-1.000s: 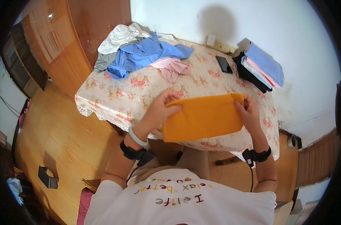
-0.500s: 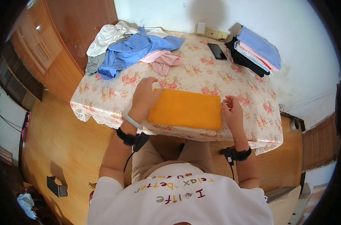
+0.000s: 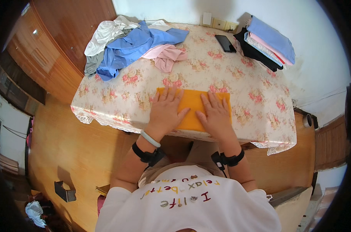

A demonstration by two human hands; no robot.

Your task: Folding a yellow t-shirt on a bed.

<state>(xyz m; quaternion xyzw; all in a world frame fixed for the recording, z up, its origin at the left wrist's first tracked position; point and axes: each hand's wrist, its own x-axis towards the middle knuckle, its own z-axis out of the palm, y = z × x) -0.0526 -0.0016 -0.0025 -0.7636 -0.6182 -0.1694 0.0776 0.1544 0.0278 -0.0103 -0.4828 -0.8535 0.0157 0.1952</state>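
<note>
A yellow-orange folded cloth [image 3: 191, 106] lies as a flat rectangle at the table's near edge. My left hand [image 3: 167, 110] rests palm down over its left part, fingers spread and pointing away from me. On its right part lies my right hand [image 3: 215, 115], flat as well, with the fingers apart. Between my two thumbs a strip of the cloth shows; much of the rest is covered by my hands. Neither hand grips anything.
A loose heap of clothes, with a blue shirt [image 3: 131, 48] and a pink garment [image 3: 166, 56], lies at the far left. A folded clothes stack [image 3: 270, 40] stands far right beside a black phone [image 3: 225, 43]. A floral tablecloth [image 3: 137, 85] covers the table.
Both hands have moved inward from the cloth's left and right edges and now lie flat on top of it. The view has shifted slightly.
</note>
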